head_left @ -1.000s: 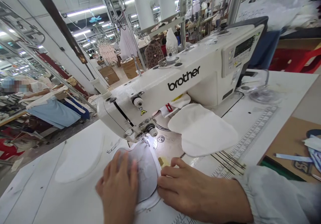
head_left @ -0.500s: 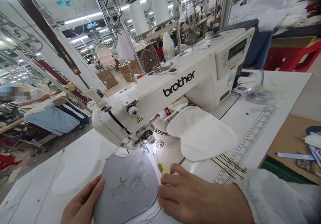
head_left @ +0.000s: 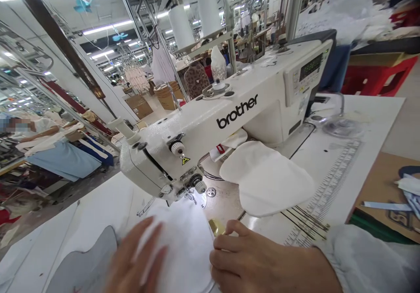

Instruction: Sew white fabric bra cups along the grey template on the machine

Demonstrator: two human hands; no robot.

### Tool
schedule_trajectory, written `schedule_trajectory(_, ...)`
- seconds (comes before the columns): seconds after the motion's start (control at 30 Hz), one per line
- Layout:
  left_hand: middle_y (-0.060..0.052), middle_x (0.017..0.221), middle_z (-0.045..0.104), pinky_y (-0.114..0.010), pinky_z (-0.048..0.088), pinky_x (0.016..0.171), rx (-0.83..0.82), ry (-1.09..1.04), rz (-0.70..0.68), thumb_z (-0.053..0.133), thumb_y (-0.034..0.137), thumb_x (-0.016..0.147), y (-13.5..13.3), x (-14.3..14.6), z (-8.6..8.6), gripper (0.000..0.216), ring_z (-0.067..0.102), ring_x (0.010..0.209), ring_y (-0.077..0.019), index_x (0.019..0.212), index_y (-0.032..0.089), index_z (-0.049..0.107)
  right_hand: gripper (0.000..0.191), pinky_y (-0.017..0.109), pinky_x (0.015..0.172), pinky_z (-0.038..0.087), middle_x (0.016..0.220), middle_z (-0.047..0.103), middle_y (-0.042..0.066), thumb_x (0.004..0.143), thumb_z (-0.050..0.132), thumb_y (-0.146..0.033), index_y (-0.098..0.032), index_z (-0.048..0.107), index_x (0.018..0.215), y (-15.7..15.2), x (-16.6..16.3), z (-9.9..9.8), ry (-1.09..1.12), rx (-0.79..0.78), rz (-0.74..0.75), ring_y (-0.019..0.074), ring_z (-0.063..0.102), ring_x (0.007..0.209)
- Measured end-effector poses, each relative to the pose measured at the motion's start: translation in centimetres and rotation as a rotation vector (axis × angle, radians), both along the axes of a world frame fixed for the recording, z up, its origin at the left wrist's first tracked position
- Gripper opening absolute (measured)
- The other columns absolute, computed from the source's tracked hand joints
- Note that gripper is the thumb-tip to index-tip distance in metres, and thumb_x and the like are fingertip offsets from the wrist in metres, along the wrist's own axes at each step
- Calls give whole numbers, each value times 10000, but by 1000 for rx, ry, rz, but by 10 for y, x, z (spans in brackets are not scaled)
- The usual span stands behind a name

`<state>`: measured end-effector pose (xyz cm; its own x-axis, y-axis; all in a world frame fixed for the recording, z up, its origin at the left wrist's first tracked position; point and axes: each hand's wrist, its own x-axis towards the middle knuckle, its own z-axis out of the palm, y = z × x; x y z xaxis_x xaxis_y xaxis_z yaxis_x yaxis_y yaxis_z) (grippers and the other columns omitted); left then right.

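Note:
A white fabric piece lies under the needle area of the sewing machine, lit by its lamp. My right hand is closed at the right edge of that fabric, fingers curled and pinching it. Motion blurs my left hand, but its fingers look spread, over the fabric's left side. Left of that hand, partly behind it, a grey flat template with a curved outline rests on the table. A small yellowish piece sits just beyond my right fingers.
Another white shaped fabric piece lies on the table right of the needle. A printed ruler scale runs along the tabletop. Farther right are a clear plastic dish and a cardboard surface. Thread cones stand above; another person works at far left.
The grey template has moved off the white fabric to the left, baring it. My left hand has let go of it and shifted right over the fabric. My right hand stays nearly put.

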<state>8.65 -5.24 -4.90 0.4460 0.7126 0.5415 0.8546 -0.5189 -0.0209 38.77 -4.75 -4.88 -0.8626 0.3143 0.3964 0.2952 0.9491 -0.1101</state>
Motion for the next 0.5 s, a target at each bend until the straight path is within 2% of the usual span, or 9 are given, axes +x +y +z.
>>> schedule_trajectory(0.03,-81,1329,583,-333,520,957,-33,116,-121,566,338,891,6,16,-5,343,568,1191,-230,1216,235,602,211,343,807,328,835,598,8,1000,447,-132,-136,601,857,0,0,1,-3,-2,-1,152,462,765)
schedule_trajectory(0.1,-83,1281,626,-279,522,959,-36,151,-278,570,235,874,14,43,-14,346,583,1186,-197,1217,191,587,183,340,823,332,822,598,-6,990,486,-151,-143,599,847,1,-1,2,-11,-3,-14,147,464,763)
schedule_trajectory(0.2,-73,1282,635,-243,523,948,-69,126,-261,561,259,890,16,62,-29,371,599,1177,-170,1256,200,557,141,339,849,332,828,603,-19,974,523,-169,-146,596,855,2,-1,1,-18,3,-36,139,469,770)
schedule_trajectory(0.33,-61,1283,637,-288,521,959,-71,15,-143,520,309,919,12,61,-44,333,588,1197,-190,1242,243,569,142,342,817,331,832,612,-18,977,519,-176,-151,594,859,8,0,-2,-8,-1,-24,141,470,770)
schedule_trajectory(0.5,-52,1305,629,-299,545,929,-85,14,-134,546,290,897,19,60,-41,356,615,1169,-198,1251,260,568,158,352,754,307,859,604,0,984,495,-149,-133,603,870,17,3,-2,-15,29,27,148,480,797)
